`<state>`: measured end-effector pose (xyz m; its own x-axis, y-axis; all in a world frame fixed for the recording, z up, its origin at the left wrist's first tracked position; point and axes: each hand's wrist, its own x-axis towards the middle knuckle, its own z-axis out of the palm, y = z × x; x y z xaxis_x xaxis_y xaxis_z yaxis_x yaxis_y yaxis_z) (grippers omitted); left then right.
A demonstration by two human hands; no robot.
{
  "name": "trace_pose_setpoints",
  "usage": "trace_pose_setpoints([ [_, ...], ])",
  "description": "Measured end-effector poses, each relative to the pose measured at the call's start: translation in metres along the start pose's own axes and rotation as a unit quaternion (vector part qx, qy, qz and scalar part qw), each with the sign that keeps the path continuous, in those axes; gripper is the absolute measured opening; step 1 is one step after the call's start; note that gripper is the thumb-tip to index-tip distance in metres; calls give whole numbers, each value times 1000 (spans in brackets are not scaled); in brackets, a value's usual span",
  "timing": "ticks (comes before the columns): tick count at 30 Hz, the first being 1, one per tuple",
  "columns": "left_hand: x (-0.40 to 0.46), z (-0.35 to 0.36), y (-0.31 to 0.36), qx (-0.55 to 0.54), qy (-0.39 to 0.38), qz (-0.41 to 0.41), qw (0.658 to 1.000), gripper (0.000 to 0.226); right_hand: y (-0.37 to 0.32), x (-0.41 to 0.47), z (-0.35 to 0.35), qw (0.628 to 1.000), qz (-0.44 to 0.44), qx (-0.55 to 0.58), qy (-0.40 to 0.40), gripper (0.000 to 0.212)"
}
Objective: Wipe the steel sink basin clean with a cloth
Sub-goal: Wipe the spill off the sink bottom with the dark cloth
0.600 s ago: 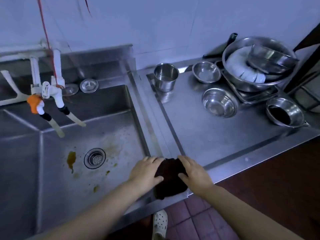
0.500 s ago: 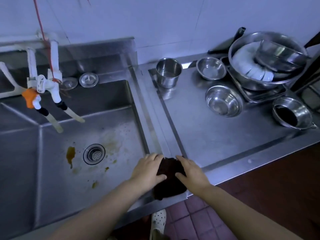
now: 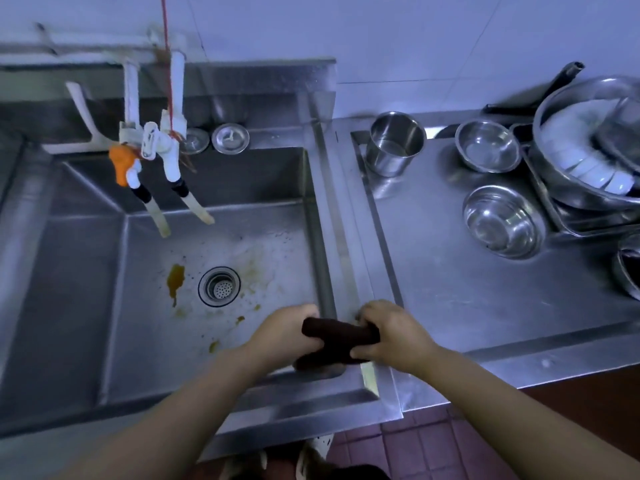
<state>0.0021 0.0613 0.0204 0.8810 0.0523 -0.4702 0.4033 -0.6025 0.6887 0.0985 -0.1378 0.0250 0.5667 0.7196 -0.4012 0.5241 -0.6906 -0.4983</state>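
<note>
1. Dark brown cloth is being gripped at lower centre, above the basin's right rim, by the left hand and right hand, fingers curled round it.
2. Orange-brown stains are being shown beside the drain of the steel sink basin, centre left.

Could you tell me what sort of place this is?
Probably a commercial or canteen kitchen's washing-up area: a deep steel sink with stained floor, a steel counter, and stacked steel bowls.

basin floor open, taps overhang rear
</note>
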Motion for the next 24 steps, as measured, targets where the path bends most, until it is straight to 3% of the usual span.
trace_pose_setpoints([
  [5,-4,-57,-56,-50,68,-44,995,14,-58,61,15,989,59,131,-32,29],
  [7,2,-69,-85,-54,62,-53,995,20,-74,87,32,977,82,193,-47,32],
  [10,17,-70,-133,-60,28,-78,995,26,-83,124,66,964,127,215,-90,17],
  [14,40,-40,-185,-97,-32,-118,988,19,-74,154,110,964,174,107,-170,16],
  [17,54,-6,-206,-79,-92,-120,985,16,-61,162,133,950,204,59,-229,40],
  [19,61,12,-213,-76,-108,-133,982,19,-54,163,142,951,227,10,-209,46],
  [22,64,20,-222,-75,-59,-202,975,70,-48,160,151,963,204,-95,-149,53],
  [24,63,13,-231,-52,-13,-213,976,73,-45,157,157,964,181,-102,-165,54],
])
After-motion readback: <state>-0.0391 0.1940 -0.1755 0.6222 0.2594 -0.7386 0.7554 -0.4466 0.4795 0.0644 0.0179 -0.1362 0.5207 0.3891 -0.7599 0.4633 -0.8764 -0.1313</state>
